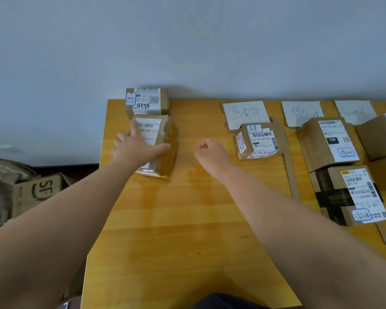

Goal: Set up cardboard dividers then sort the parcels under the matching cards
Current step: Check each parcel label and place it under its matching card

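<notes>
1. Near the table's (187, 219) far left corner, a taped parcel (163, 139) was pressed flat by the left hand (136, 148), fingers spread apart over its label.
2. Just behind it, against the wall, a second parcel (147, 101) was seen.
3. The right hand (207, 150) was held over bare wood, fingers curled together into a fist, nothing gripped.
4. Farther right, handwritten cards (245, 113) were laid along the back edge, with boxes (257, 140) beneath them.

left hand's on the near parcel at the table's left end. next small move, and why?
Probably close the left hand around that parcel and lift it: the palm lies flat on top, no card heads this spot, and the right hand hovers fisted and empty.
</notes>
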`<state>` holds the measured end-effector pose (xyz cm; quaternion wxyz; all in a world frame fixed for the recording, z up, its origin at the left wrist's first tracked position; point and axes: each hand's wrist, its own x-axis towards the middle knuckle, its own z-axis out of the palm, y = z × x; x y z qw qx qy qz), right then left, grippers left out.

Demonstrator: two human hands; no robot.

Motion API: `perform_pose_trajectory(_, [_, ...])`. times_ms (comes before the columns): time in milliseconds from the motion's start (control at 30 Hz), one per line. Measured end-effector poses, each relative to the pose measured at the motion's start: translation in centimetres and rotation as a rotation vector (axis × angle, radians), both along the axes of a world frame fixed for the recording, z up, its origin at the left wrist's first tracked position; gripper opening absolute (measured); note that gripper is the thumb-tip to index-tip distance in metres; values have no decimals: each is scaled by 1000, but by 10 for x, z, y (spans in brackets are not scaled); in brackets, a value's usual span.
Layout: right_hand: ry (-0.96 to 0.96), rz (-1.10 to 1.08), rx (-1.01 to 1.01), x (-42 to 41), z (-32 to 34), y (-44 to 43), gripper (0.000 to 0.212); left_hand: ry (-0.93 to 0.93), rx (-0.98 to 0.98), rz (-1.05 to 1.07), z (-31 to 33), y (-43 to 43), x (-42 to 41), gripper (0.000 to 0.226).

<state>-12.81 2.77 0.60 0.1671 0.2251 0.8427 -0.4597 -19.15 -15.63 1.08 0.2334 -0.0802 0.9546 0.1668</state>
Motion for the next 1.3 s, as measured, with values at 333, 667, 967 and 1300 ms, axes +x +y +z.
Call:
perform_pose_trajectory(333, [-40,-343,-611,42,-17,28,72,19,478,32,-8,67,51,79])
perform_pose_trajectory(667, [12,-471,-769,98,-52,69,87,132,853,246,-29,88,98,27])
perform_pose_trajectory(967, [62,-449,-825,121,-40,89,84,75,888,218,-19,101,115,29])
perform_pose_trajectory(1300, [127,-436,-829,140,2,123,67,-372,1036,154,15,118,124,64])
